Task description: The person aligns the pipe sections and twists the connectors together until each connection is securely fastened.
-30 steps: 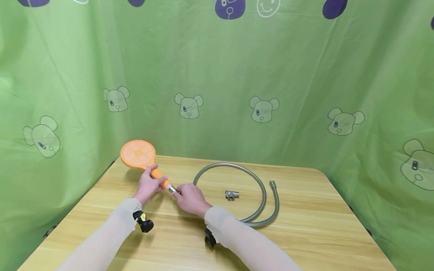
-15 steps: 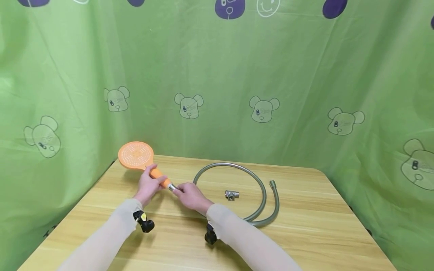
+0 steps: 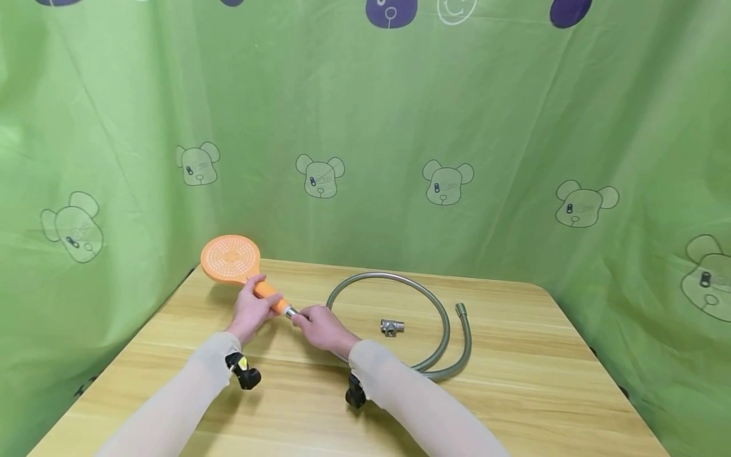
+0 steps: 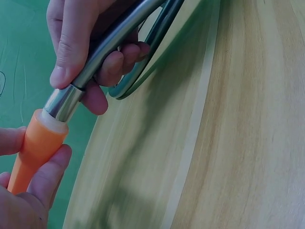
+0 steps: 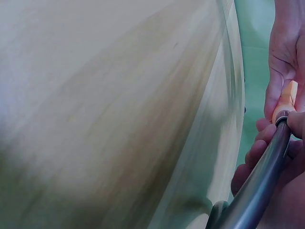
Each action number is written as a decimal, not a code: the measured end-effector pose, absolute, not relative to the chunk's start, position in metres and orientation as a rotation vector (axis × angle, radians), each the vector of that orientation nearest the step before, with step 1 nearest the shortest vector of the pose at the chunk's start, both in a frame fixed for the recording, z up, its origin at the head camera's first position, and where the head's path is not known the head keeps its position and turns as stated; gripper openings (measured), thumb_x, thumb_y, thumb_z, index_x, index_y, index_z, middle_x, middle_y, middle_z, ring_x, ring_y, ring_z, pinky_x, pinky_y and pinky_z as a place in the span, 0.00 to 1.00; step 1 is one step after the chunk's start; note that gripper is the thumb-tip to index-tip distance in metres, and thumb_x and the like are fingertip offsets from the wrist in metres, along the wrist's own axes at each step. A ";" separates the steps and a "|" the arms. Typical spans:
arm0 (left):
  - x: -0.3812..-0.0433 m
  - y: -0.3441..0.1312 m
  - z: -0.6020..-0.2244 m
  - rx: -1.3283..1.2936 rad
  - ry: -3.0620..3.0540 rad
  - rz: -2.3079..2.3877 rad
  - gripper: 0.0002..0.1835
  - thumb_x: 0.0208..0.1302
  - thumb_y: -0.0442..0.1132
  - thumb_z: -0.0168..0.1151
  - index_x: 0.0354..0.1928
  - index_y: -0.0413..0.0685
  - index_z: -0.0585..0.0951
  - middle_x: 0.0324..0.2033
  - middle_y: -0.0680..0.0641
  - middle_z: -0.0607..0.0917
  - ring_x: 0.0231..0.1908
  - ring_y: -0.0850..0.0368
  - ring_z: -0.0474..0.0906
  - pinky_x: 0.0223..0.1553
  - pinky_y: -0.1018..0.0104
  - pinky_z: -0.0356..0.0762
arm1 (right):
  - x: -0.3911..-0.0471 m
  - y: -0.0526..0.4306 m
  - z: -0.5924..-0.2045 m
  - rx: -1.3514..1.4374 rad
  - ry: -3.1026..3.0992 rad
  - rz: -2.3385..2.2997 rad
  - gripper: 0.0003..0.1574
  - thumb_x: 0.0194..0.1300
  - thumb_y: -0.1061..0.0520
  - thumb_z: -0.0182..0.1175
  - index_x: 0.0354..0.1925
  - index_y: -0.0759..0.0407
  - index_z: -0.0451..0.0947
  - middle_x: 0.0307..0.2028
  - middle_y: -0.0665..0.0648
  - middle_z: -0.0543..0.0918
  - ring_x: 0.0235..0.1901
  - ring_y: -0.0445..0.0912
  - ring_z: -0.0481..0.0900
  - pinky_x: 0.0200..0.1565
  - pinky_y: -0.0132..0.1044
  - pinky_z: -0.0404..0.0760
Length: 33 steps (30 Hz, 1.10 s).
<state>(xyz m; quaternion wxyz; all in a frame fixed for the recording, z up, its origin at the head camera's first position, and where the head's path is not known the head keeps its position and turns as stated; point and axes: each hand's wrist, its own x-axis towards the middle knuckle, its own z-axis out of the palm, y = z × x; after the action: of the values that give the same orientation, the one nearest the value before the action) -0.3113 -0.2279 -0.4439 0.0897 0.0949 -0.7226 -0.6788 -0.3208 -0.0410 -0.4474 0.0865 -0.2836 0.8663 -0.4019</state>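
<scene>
My left hand [image 3: 251,314] grips the handle of an orange shower head [image 3: 231,259], whose round perforated face is turned up over the table's far left. A metal shower hose [image 4: 114,40] meets the handle's lower end. My right hand [image 3: 325,329] holds that hose end, with thumb and fingers around the silver connector [image 4: 64,102]. In the left wrist view the connector sits right against the white ring at the end of the orange handle. The right wrist view looks along the hose toward the orange handle in the left hand.
The rest of the hose loops over the wooden table [image 3: 514,381], its free end [image 3: 460,310] pointing to the back. A small silver tee fitting [image 3: 391,327] lies inside the loop. A green curtain [image 3: 377,228] hangs around the table's back and sides.
The shower head has tilted slightly down and back up. My right hand has shifted its fingers a little on the connector. My left hand keeps its grip on the handle.
</scene>
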 end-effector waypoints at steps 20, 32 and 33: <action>-0.307 -0.224 -0.440 0.293 -2.170 -1.962 0.39 0.67 0.29 0.63 0.76 0.48 0.58 0.65 0.28 0.66 0.52 0.38 0.79 0.43 0.67 0.87 | -0.320 -0.044 -0.445 -0.791 2.608 -1.208 0.22 0.79 0.49 0.49 0.35 0.62 0.81 0.17 0.48 0.69 0.15 0.39 0.61 0.15 0.29 0.61; -0.308 -0.223 -0.439 0.302 -2.168 -1.962 0.38 0.68 0.29 0.63 0.76 0.46 0.58 0.64 0.29 0.67 0.52 0.39 0.79 0.44 0.66 0.87 | -0.319 -0.043 -0.446 -0.700 2.606 -1.259 0.18 0.71 0.44 0.62 0.42 0.57 0.74 0.21 0.50 0.76 0.17 0.40 0.67 0.17 0.31 0.66; -0.308 -0.223 -0.439 0.301 -2.169 -1.961 0.38 0.68 0.29 0.63 0.76 0.46 0.58 0.64 0.28 0.67 0.51 0.40 0.79 0.44 0.66 0.87 | -0.319 -0.042 -0.445 -0.709 2.609 -1.254 0.17 0.70 0.45 0.63 0.42 0.57 0.74 0.21 0.50 0.76 0.17 0.40 0.68 0.17 0.30 0.67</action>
<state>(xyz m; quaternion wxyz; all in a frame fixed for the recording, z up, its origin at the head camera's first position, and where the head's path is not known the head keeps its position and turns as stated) -0.3077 -0.2232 -0.4392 0.1007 0.1020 -0.7340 -0.6638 -0.3189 -0.0425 -0.4454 0.0805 -0.2371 0.8727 -0.4192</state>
